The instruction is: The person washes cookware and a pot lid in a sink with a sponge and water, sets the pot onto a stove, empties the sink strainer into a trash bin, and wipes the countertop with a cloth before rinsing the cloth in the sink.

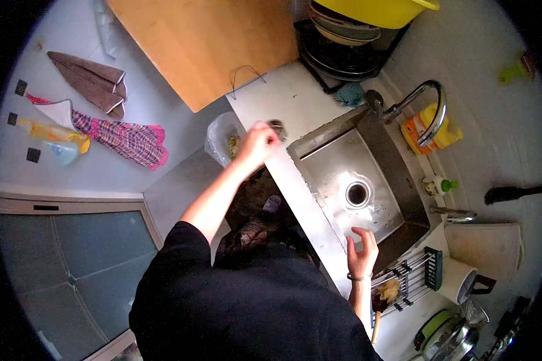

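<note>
My left hand (pixel 259 145) is closed, its fingers bent together and slightly blurred, above the counter's front edge next to a lined waste bag (pixel 218 137). Right by its fingertips is a small round metal piece (pixel 276 127), perhaps a sink strainer; whether the fingers grip it I cannot make out. Over the near right corner of the steel sink (pixel 337 157), my right hand (pixel 361 255) is open, with thumb and fingers apart and a band at the wrist. The sink's round drain (pixel 357 194) shows a dark hole.
A curved faucet (pixel 441 108) rises behind the sink, beside a yellow bottle (pixel 432 129). A dish rack (pixel 406 280) and a white pot (pixel 457 280) stand at the right. Stacked pans (pixel 343 54) and a wooden board (pixel 211 48) occupy the far end.
</note>
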`<state>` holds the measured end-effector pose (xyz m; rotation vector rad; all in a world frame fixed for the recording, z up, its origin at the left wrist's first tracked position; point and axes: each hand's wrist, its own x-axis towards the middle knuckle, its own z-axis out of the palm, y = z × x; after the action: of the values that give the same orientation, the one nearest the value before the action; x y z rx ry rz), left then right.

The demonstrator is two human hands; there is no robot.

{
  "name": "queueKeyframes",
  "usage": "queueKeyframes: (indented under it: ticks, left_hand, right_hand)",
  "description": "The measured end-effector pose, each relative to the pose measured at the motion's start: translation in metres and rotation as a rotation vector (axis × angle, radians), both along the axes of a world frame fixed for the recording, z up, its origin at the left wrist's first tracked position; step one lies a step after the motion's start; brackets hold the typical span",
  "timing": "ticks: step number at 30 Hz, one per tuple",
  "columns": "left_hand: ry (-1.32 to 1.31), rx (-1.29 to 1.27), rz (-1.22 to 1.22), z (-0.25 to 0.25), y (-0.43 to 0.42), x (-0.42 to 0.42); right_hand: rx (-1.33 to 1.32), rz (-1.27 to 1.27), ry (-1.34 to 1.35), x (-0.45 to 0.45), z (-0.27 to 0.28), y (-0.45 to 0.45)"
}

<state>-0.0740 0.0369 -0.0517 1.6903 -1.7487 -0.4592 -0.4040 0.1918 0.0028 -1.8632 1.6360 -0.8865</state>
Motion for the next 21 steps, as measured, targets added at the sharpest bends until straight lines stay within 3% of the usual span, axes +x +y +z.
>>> queueKeyframes:
  ticks: [4,5,7,8,10,11,13,14,16,17,19,20,21]
  left_hand:
    - [0.068,0.075,0.318,-0.061,0.003,0.086]
    - [-0.06,-0.024,0.356,-0.096,0.003,0.108]
    - [-0.007,0.261,0.489,-0.154,0.002,0.143]
    - [0.0,0.267,0.48,-0.171,0.003,0.154]
    - [0.651,0.397,0.73,-0.17,0.008,0.154]
    - [0.794,0.419,0.894,-0.152,0.012,0.146]
    - [1.014,0.472,0.939,-0.2,0.017,0.173]
    - [1.015,0.483,0.93,-0.205,0.019,0.172]
    - [0.077,0.623,0.717,-0.212,0.034,0.168]
    - [-0.174,0.613,0.573,-0.22,0.042,0.168]
    - [-0.071,0.692,0.644,-0.188,0.041,0.157]
    - [-0.071,0.698,0.633,-0.206,0.039,0.162]
    - [0.255,0.547,0.72,-0.233,0.04,0.172]
  right_hand:
    - [0.001,0.043,0.017,0.018,-0.002,-0.01]
    - [0.007,0.037,0.022,0.023,-0.002,-0.013]
    - [0.018,0.031,0.048,0.03,-0.001,-0.016]
    - [0.02,0.02,0.053,0.036,0.0,-0.018]
    - [0.031,0.022,0.063,0.044,0.001,-0.023]
    - [0.042,0.035,0.067,0.047,0.003,-0.024]
    - [0.043,0.023,0.08,0.056,0.005,-0.026]
    - [0.057,0.028,0.086,0.06,0.006,-0.027]
    - [0.083,0.025,0.099,0.07,0.011,-0.029]
    - [0.082,0.021,0.101,0.074,0.012,-0.03]
    - [0.077,0.055,0.116,0.08,0.013,-0.032]
    - [0.082,0.045,0.112,0.082,0.015,-0.031]
    - [0.089,0.038,0.116,0.083,0.014,-0.03]
